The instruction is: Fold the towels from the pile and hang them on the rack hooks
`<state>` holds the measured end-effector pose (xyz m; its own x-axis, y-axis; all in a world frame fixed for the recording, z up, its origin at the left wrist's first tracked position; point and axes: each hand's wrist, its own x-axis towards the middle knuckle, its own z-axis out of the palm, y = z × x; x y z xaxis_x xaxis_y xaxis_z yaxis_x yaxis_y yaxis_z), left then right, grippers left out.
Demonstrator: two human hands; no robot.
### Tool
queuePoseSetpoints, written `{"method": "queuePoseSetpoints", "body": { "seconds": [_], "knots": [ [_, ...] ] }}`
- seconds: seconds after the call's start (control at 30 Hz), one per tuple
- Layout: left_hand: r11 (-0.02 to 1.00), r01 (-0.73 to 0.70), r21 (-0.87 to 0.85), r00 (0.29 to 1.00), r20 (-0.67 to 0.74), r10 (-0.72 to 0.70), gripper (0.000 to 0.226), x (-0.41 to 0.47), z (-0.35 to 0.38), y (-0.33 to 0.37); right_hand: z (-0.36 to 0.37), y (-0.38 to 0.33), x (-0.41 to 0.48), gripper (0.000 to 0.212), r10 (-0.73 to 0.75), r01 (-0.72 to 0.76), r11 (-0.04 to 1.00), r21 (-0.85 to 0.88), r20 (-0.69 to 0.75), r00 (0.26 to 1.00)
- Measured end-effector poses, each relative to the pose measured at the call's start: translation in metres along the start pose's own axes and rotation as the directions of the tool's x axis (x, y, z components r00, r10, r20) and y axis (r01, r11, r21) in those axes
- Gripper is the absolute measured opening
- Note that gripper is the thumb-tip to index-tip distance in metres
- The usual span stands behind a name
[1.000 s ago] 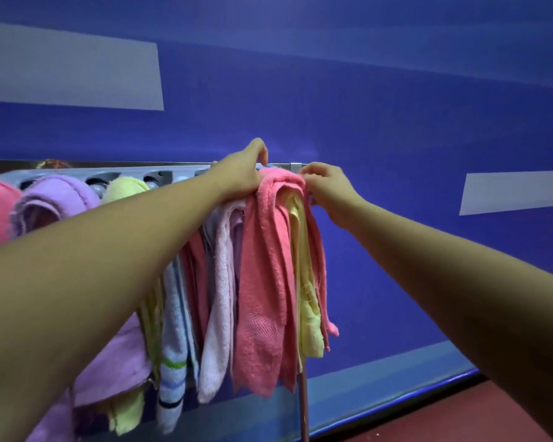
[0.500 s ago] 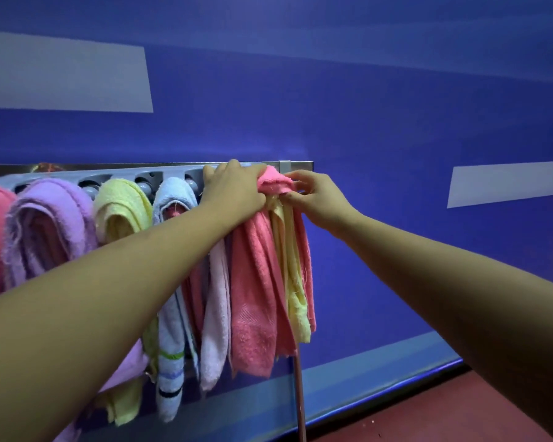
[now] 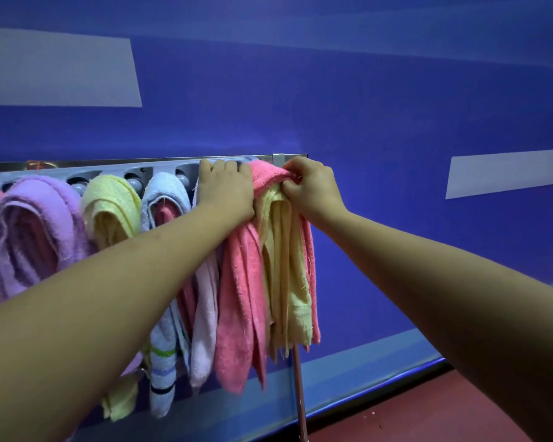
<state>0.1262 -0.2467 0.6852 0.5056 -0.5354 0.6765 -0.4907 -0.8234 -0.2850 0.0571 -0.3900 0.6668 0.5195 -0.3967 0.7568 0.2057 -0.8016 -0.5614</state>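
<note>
In the middle of the frame, the left hand [image 3: 225, 189] lies with fairly straight fingers on the left side of the pink towel [image 3: 241, 298], pressing it against the rack [image 3: 115, 172], seemingly to pin it in place. The right hand [image 3: 313, 186] pinches the towel's top fold between curled fingers and thumb, probably seating it on the hook at the rack's right end, which is hidden. The towel drapes around a yellow towel [image 3: 288, 266], and other towels hang toward the left edge.

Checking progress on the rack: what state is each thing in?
pink towel: draped at the end of the rack, folded around a yellow towel.
right hand: pinches the pink towel's top.
left hand: fingers straight, laid against the rack.
purple towel: hung, folded.
</note>
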Motion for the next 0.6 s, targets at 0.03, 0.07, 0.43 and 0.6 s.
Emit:
{"method": "queuePoseSetpoints", "body": {
  "seconds": [0.03, 0.07, 0.43, 0.6],
  "knots": [
    [1.0, 0.007, -0.015, 1.0, -0.028, -0.008, 0.039, 0.0, 0.001, -0.001, 0.0, -0.001, -0.001, 0.019, 0.002, -0.002, 1.0, 0.012, 0.013, 1.0],
    [0.999, 0.023, -0.041, 0.998, -0.049, -0.025, 0.033, 0.001, -0.001, -0.003, 0.001, -0.002, -0.002, 0.018, 0.008, -0.008, 1.0, 0.022, 0.029, 1.0],
    [0.951, -0.044, -0.305, 0.999, -0.041, 0.033, 0.075, -0.007, 0.003, -0.009, 0.008, 0.007, -0.026, 0.026, 0.098, -0.142, 0.967, 0.212, 0.203, 0.974],
    [0.925, -0.111, -0.364, 0.991, 0.027, 0.13, 0.078, -0.012, -0.007, -0.014, 0.006, 0.001, -0.037, 0.042, 0.108, -0.223, 0.922, 0.317, 0.343, 0.933]
  ]
}}
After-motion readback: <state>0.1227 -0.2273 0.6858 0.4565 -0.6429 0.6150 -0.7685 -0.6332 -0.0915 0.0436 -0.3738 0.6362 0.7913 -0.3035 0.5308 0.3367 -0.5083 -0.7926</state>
